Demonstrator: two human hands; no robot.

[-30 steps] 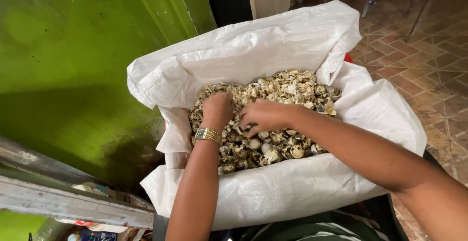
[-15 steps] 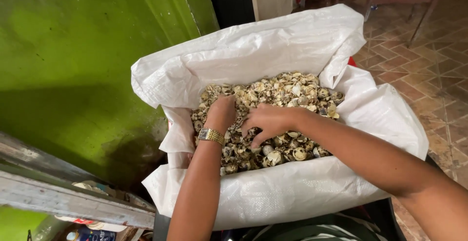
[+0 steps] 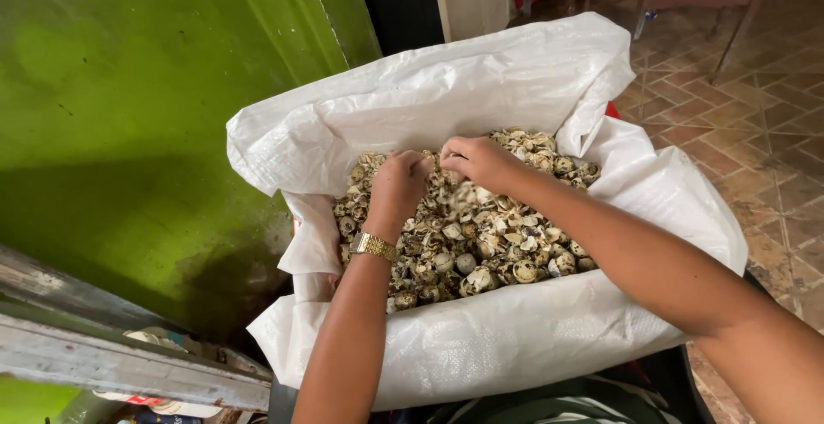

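Head view, looking down into a white woven sack (image 3: 481, 347) with its mouth rolled wide open, filled with speckled broken eggshells (image 3: 481, 248). The shell pile sits at frame centre, inside the sack, spreading from 9 o'clock to 3 o'clock across the opening.

Left hand (image 3: 399, 185) comes in from 6 o'clock, knuckles up, fingers curled down into the shells at the pile's 11 o'clock side. Loosely closed; whether it has shells in its grip cannot be told, fingertips are buried. Gold wristwatch (image 3: 373, 246) on that wrist.

Right hand (image 3: 476, 160) comes in from 4 o'clock, forearm crossing over the sack's right rim. Fingers bent and pinched together over the shells at the pile's 12 o'clock edge, touching them; held contents not clear. The two hands are just beside each other, almost touching at the fingertips.

Green painted wall (image 3: 129, 132) fills 9 to 11 o'clock of the frame. Grey wooden ledge (image 3: 112, 360) at 8 o'clock, below the wall. Patterned brick-tile floor (image 3: 755, 132) at 2 to 3 o'clock. Wooden furniture legs (image 3: 730, 21) at 1 o'clock, well apart from the sack. Dark doorway gap (image 3: 399, 3) at 12 o'clock behind the sack.
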